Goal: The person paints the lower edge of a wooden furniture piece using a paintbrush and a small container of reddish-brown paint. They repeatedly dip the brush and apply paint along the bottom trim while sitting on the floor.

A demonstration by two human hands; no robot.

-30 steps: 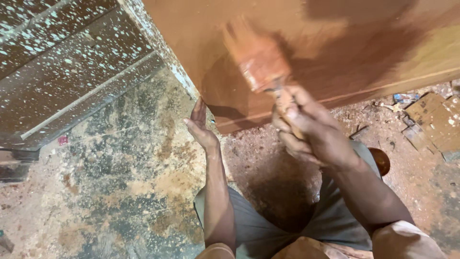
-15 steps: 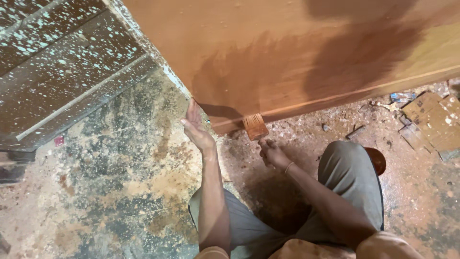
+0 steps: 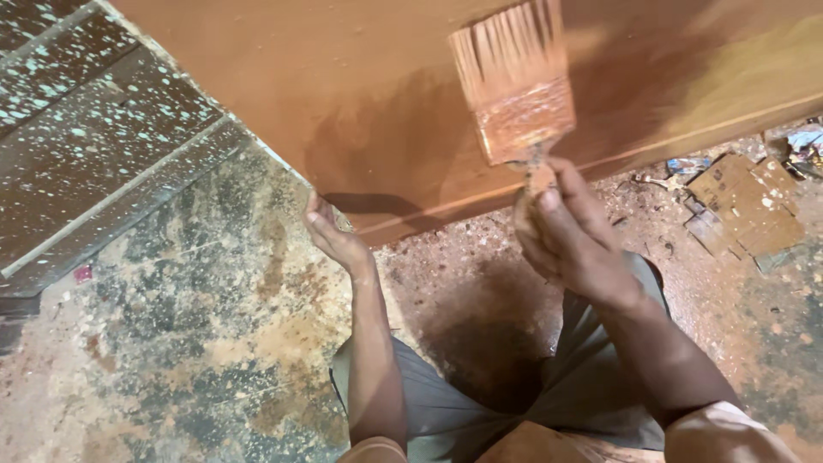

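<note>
Brush [image 3: 514, 86] position: raised in front of the brown-coated wooden panel [image 3: 343, 94], bristles up and loaded with brown coating, ferrule caked with the same. Going left to right: the speckled dark boards [image 3: 103, 146] lie at the far left on the stained floor [image 3: 189, 343]; the left hand [image 3: 336, 236] has its fingers hooked around the panel's lower corner, bracing it; the right hand [image 3: 570, 236] is clenched around the brush handle, just below the ferrule; cardboard scraps [image 3: 746, 210] lie on the floor at the far right. Risk 1: the loaded bristles are held high, so coating can run down the ferrule onto the right hand, or drip onto the grey trousers [image 3: 480, 403] directly below. Risk 2: the left hand's fingers sit at the wet lower edge; a low stroke can paint over them, or they can leave prints in the finish. Risk 3: the panel appears to rest on the floor, steadied only at the corner; heavy brush pressure can shift it and pick up grit from the floor. Compared with half a second earlier: the brush was then down at the panel's bottom edge, and it is now lifted well up the face and nearer the camera; the left hand keeps the same corner grip.
</note>
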